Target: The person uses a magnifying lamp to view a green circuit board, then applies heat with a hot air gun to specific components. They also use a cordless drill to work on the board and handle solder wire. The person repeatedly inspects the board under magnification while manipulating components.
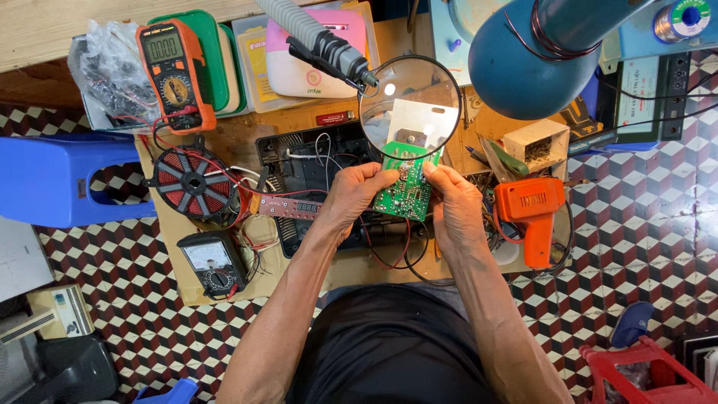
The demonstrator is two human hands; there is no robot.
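Green circuit board (404, 188), left hand (357, 193), right hand (455, 206)

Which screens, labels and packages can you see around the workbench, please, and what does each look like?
Orange multimeter: top left, grey rectangular screen.
Black analogue meter: lower left, pale dial window.
Display strip: left of the hands, reddish, narrow.
Pink-white box: top centre, round logo.
Solder spool: top right, green-white label.

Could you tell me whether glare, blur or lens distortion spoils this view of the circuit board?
Head view: sharp, evenly lit; the magnifier shows a small glare spot and enlarges the board top held by the left hand and right hand.
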